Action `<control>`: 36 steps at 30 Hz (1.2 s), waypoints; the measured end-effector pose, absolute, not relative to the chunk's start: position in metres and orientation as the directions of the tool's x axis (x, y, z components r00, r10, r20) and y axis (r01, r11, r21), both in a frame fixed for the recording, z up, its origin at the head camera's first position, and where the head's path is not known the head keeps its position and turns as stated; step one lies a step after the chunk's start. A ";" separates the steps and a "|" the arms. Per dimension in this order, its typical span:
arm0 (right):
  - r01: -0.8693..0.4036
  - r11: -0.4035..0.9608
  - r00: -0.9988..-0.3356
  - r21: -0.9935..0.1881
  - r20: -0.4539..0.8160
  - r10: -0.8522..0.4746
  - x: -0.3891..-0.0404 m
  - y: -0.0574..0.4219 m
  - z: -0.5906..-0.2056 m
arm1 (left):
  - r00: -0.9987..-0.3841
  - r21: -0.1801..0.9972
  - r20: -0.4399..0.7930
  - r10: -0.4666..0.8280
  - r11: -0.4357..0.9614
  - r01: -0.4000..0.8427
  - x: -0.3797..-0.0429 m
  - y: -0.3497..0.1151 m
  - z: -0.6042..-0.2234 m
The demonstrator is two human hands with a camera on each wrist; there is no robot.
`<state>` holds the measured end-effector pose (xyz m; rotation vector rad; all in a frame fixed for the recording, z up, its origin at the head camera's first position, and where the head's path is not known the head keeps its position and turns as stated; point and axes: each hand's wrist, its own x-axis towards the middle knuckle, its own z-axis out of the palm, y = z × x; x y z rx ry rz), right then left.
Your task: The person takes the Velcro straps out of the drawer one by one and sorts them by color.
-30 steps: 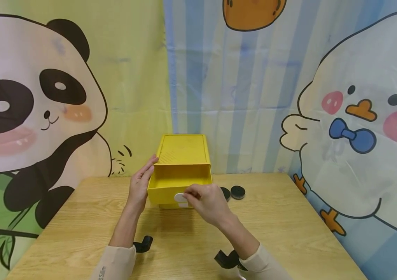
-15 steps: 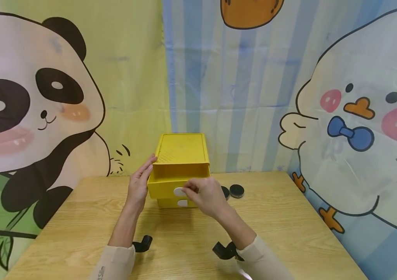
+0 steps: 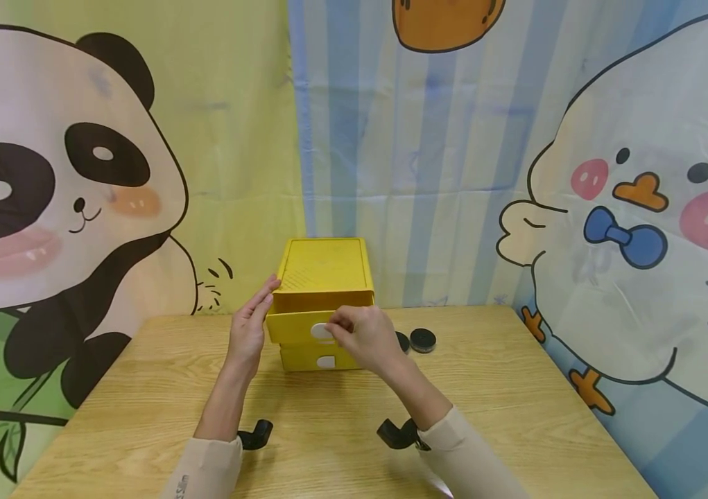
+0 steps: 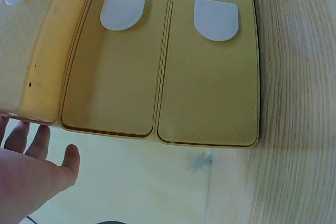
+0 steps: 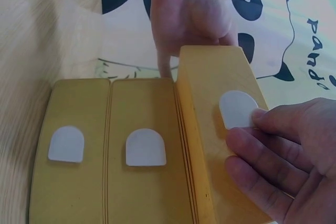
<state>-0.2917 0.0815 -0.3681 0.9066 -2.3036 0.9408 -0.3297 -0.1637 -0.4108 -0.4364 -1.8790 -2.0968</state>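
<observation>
A yellow drawer cabinet [image 3: 326,265] stands on the wooden table, its top drawer [image 3: 288,328] pulled partway out. My right hand [image 3: 367,339] pinches the white handle [image 5: 239,109] of that drawer between thumb and fingers. Flat along the cabinet's left side, my left hand [image 3: 247,331] rests with fairly straight fingers near the upper front corner. Two lower drawers show in the wrist views, the middle drawer [image 4: 113,77] and the bottom drawer [image 4: 210,93], both pushed in, each with a white tab handle. How deep the top drawer's inside goes is hidden.
Two black round discs [image 3: 423,340] lie on the table right of the cabinet, one partly behind my right hand. A printed cloth [image 3: 416,173] with a panda and a chick hangs behind the table [image 3: 491,416]. Black wrist mounts [image 3: 256,435] sit by both sleeves.
The top drawer has slid back toward the cabinet, so less of it sticks out. My right hand has moved forward with its handle, uncovering the drawer below. My left hand stays put.
</observation>
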 end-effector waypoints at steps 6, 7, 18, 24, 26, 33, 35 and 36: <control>-0.725 0.549 -0.655 -0.416 0.661 -0.365 -0.298 0.080 -0.369 | -0.912 0.906 0.410 -0.012 -0.106 0.409 -0.327 -0.163 -0.410; -0.722 0.553 -0.657 -0.415 0.663 -0.359 -0.299 0.080 -0.370 | -0.912 0.907 0.410 -0.008 -0.105 0.409 -0.327 -0.163 -0.410; -0.718 0.571 -0.646 -0.397 0.686 -0.335 -0.306 0.078 -0.377 | -0.916 0.911 0.401 -0.011 -0.094 0.400 -0.328 -0.164 -0.411; -0.718 0.589 -0.625 -0.370 0.715 -0.313 -0.308 0.076 -0.381 | -0.918 0.913 0.396 -0.013 -0.100 0.395 -0.328 -0.163 -0.411; -0.716 0.591 -0.625 -0.372 0.719 -0.304 -0.310 0.076 -0.382 | -0.919 0.914 0.393 -0.015 -0.103 0.393 -0.328 -0.163 -0.411; -0.708 0.602 -0.619 -0.369 0.734 -0.279 -0.316 0.074 -0.384 | -0.917 0.911 0.397 -0.024 -0.113 0.398 -0.329 -0.162 -0.412; -0.707 0.601 -0.619 -0.371 0.736 -0.275 -0.317 0.074 -0.385 | -0.913 0.906 0.408 -0.022 -0.109 0.408 -0.330 -0.162 -0.412; -0.707 0.603 -0.618 -0.369 0.737 -0.273 -0.318 0.073 -0.385 | -0.911 0.905 0.413 -0.022 -0.106 0.413 -0.330 -0.162 -0.412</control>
